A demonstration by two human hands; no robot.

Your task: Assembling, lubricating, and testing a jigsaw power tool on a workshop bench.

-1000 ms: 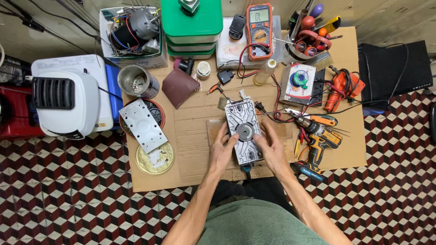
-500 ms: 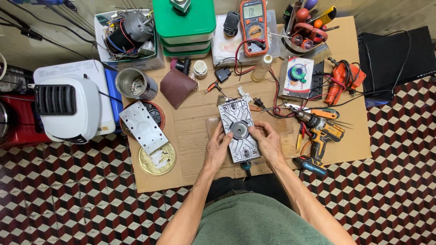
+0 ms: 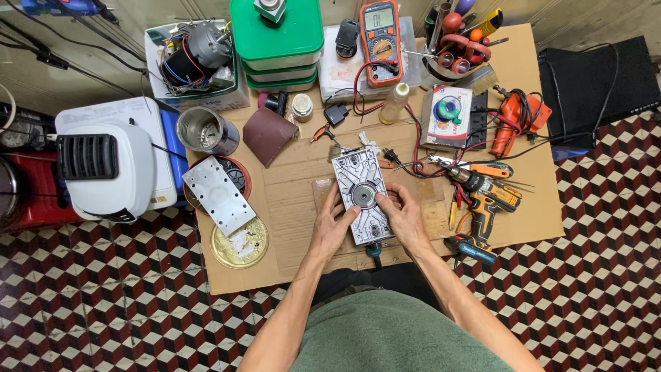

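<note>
Firmly gripped between the left hand (image 3: 332, 227) and right hand (image 3: 406, 222), a grey metal plate (image 3: 362, 195) is held on the worktop (image 3: 296, 207); a cordless drill (image 3: 485, 196) lies just right of the right hand.

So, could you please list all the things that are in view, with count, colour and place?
metal plate with round hub: 1, grey, table centre, held at both sides
flat perforated plate: 1, light grey, left part of table
round lid: 1, gold, front left edge
tin can: 1, silver, left back
sandpaper sheet: 1, brown, beside the can
stacked boxes: green lids, back centre
multimeter: 1, orange and grey, back centre
cordless drill: 1, orange and black, right of the plate
cardboard table top: 1, tan
white appliance: 1, on the floor at left
left hand: on the plate's left edge
right hand: on the plate's right edge
</note>
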